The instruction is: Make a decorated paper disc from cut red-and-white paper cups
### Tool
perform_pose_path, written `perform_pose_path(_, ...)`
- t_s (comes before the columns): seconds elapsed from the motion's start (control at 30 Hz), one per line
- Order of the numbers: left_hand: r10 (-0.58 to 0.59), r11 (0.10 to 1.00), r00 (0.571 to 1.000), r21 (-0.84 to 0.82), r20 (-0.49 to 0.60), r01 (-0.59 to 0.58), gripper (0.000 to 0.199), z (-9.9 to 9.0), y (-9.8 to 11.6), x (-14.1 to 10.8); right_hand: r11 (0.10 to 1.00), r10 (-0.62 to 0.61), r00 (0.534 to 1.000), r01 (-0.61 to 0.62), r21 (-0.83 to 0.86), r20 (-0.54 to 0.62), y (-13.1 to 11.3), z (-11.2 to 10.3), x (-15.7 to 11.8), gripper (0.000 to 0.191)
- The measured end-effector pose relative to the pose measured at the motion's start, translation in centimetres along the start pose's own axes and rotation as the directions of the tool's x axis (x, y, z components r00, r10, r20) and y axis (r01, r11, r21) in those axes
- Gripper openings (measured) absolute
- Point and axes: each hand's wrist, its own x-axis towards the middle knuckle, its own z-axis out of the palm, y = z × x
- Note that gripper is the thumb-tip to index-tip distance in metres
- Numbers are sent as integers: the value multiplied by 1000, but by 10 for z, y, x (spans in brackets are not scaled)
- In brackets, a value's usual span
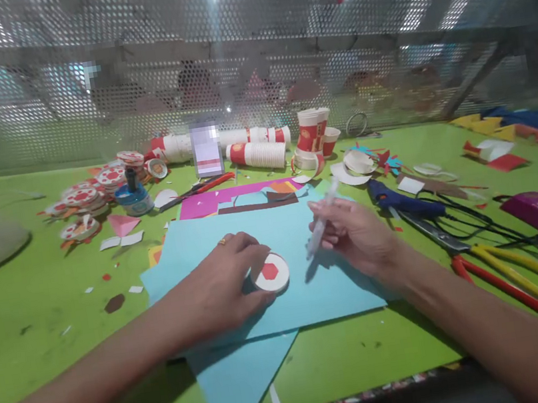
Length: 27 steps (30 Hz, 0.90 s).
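Note:
A round white disc with a red hexagon in its middle lies on blue paper. Fingers and thumb of my left hand grip its left edge. To the right, my right hand holds a whitish translucent pen-like tube between thumb and fingers, tilted, its lower end just above the blue paper. The tube does not touch the disc.
Behind the paper are a blue glue pot, a stack of paper cups and a phone. Finished red-and-white discs lie at left. Large scissors and a blue glue gun are at right.

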Motion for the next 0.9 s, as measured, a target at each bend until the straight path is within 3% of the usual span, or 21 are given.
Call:
perform_pose_path(0.17,6,1000,996,8,84,-6,43,-9,-11,-7,998,33,999,-35,59,37,6,3,-4,24)
perform_pose_path(0.33,-70,992,998,-110,-8,69,61,2,-14,-10,994,111,988,-112,9,105,13,5,-6,11)
perform_pose_path(0.47,-71,982,997,-176,10,71,46,4,-16,-8,987,157,968,-158,-9,196,15,7,-7,23)
perform_pose_path(0.6,-42,979,998,-196,45,50,27,4,-21,-3,984,174,968,-167,-57,178,17,7,-9,13)
perform_pose_path(0.73,-42,979,999,-197,2,42,27,9,-24,-3,983,123,984,-103,-149,129,20,6,-12,7)
perform_pose_path(0.9,-8,986,999,-167,-37,2,26,14,-24,-5,956,77,985,-30,-290,152,25,6,-16,10)
